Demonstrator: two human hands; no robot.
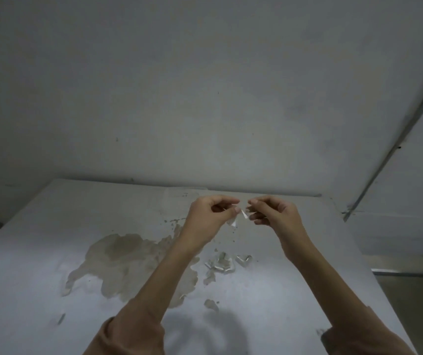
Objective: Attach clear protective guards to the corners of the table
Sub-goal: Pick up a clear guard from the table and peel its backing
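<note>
While both arms reach forward over the table (38, 265), the left hand (209, 216) and the right hand (273, 213) meet above its far half, fingertips almost touching. The left hand has its thumb and forefinger closed in a pinch on a small clear guard (233, 222), whose pale, pointed edge hangs just below and to the inner side of that thumb. The right hand, directly beside it, has its fingers curled and its thumb and forefinger pressed onto a small white strip (244, 213) that sits in the narrow space between the two hands; whether this strip is part of the guard or a loose backing I cannot tell, since the piece is tiny and blurred.

Below the hands and nearer the person, between the two forearms, a small heap of spare guards (222, 262) lies on the tabletop, with a single V-shaped guard (243, 260) just to its right. A broad brownish stain (128, 260) spreads under and to the outer side of the left forearm, with smaller flecks trailing toward the heap. Brown sleeves (131, 336) cover both arms near the elbows. Beyond the hands, the table's far edge meets a plain grey wall (205, 98).
</note>
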